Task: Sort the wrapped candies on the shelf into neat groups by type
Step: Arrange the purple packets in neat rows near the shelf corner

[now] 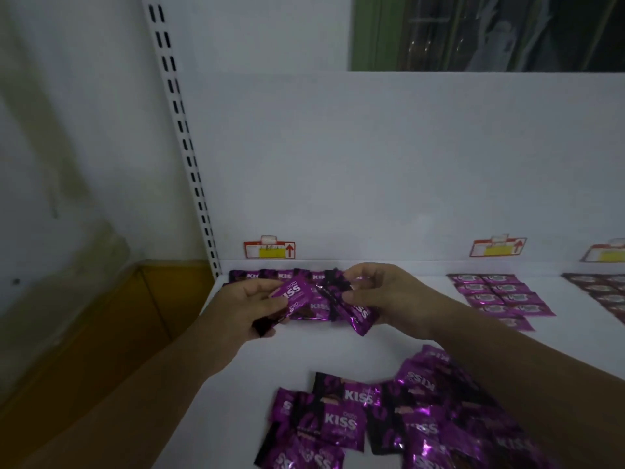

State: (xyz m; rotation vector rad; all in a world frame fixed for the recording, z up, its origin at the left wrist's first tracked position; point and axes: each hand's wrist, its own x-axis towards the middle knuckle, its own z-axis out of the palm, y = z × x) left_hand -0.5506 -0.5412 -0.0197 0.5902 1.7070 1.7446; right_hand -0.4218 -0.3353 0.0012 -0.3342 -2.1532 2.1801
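Observation:
On the white shelf lie purple "KISS" candy packets. My left hand grips one purple packet between thumb and fingers, tilted, above the back left of the shelf. My right hand pinches another purple packet that hangs down and to the right. Behind both hands a row of the same packets lines the back of the shelf. A loose heap of KISS packets covers the front of the shelf, partly under my right forearm.
Lighter purple packets lie in neat rows at the right, and darker ones at the far right edge. Red and yellow price tags hang on the white back panel. A slotted upright bounds the shelf on the left.

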